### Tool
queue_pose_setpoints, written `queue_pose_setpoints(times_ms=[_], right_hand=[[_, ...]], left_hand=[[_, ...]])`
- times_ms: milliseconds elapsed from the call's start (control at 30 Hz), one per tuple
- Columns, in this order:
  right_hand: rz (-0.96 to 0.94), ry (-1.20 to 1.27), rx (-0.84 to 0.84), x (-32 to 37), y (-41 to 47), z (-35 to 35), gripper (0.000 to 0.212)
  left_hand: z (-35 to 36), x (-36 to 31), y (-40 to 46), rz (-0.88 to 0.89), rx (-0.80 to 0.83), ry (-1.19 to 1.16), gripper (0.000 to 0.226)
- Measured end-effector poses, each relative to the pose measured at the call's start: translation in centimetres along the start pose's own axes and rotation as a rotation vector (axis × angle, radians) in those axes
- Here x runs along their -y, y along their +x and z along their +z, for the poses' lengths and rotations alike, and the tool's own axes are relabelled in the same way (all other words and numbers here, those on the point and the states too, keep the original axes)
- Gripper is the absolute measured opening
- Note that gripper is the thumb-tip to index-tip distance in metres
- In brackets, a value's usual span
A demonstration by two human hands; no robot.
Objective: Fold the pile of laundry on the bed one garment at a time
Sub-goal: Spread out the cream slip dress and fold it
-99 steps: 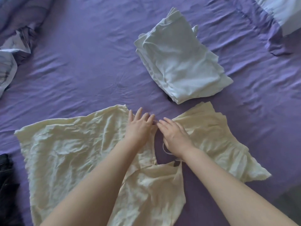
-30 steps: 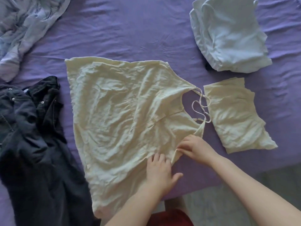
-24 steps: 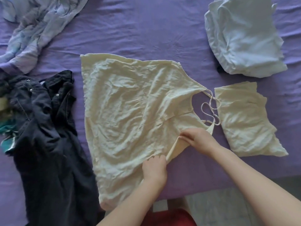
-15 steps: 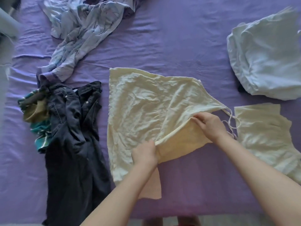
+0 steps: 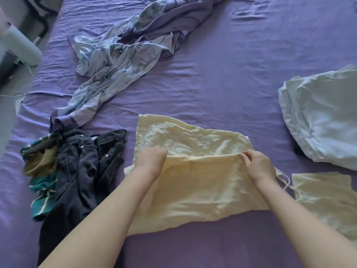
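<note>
We see a pale yellow garment (image 5: 193,171) lying on the purple bed sheet (image 5: 222,78), with its near half lifted and doubled over toward the far half, so that a fold edge runs across the middle between our 2 hands. Our left hand (image 5: 151,160) has its fingers curled round the left end of that fold edge, knuckles up, gripping the cloth. Our right hand (image 5: 257,165) pinches the right end of the same edge between thumb and curled fingers. A thin strap (image 5: 285,180) of the garment trails out from under the right wrist onto the sheet. Just beside it to the right lies a second pale yellow piece (image 5: 326,198), folded flat and apart from the garment in our hands. Further back on the right sits a folded pale blue stack (image 5: 320,117), with a small dark bit showing under its near left corner. To the left of the yellow garment lies a heap of dark jeans (image 5: 81,167), crumpled, and against its left side a teal striped piece (image 5: 41,192) bunched with something tan. Behind the jeans a blue printed cloth (image 5: 116,60) sprawls across the sheet, unfolded, tangled at its far end with a purple cloth (image 5: 179,18).
</note>
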State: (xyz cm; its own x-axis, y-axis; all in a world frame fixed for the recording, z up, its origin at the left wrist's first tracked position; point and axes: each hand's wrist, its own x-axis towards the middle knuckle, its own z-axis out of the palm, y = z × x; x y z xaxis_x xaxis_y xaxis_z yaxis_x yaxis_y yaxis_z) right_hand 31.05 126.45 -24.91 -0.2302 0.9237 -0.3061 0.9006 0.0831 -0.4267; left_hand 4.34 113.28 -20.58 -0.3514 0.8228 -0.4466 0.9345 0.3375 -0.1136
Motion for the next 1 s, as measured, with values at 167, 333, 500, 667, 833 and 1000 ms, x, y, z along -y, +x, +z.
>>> queue_pose_setpoints(times_ms=[167, 333, 500, 667, 833, 1000], right_hand=[[0.000, -0.056, 0.068, -0.8, 1.3, 0.7, 0.022], [-0.069, -0.158, 0.041, -1.6, 0.9, 1.2, 0.018], [-0.072, -0.139, 0.000, -2.0, 1.1, 1.3, 0.015], [-0.077, -0.128, 0.003, -1.8, 1.2, 1.8, 0.012], [-0.076, -0.059, -0.073, -1.8, 1.1, 1.9, 0.013], [-0.031, -0.009, -0.125, -1.9, 1.1, 1.9, 0.015]], left_hand=[[2.5, -0.6, 2.8, 0.011, 0.081, -0.044, 0.038], [4.7, 0.4, 3.1, 0.032, 0.070, -0.027, 0.063], [4.5, 1.3, 3.7, 0.004, -0.215, -0.412, 0.026], [5.5, 0.4, 3.9, 0.014, -0.054, -0.052, 0.029], [5.3, 0.6, 4.5, 0.003, -0.018, -0.109, 0.024], [2.2, 2.4, 5.8, -0.022, -0.090, -0.279, 0.019]])
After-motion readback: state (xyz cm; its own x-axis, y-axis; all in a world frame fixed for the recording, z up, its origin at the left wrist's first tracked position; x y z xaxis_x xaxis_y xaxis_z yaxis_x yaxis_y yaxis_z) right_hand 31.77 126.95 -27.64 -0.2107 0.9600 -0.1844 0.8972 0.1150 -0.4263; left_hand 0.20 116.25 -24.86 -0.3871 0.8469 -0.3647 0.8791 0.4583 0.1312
